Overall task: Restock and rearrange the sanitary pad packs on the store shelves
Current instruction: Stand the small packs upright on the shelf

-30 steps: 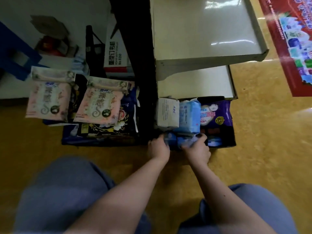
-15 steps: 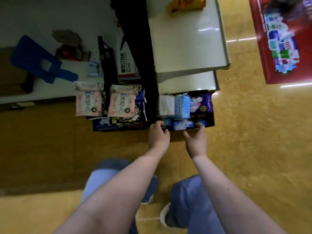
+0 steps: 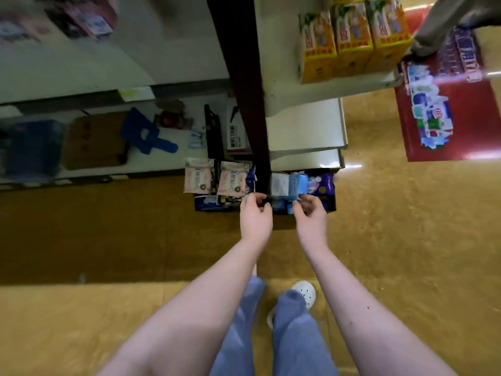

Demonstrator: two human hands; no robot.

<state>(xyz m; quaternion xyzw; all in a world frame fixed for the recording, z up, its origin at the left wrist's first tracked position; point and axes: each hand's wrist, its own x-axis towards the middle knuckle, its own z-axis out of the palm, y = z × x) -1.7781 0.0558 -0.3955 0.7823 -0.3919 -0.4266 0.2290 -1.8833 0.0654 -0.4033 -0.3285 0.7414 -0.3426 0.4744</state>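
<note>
At the foot of the dark post (image 3: 238,77), pink packs (image 3: 230,180) are stood to its left and a blue pack (image 3: 297,183) to its right. The left hand (image 3: 256,218) and right hand (image 3: 311,218) are held just before them, fingers curled; whether anything is grasped cannot be told.

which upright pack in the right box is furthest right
The purple pack, at the right end of the box; the light blue pack stands in the middle and the white pack at the left.
</note>
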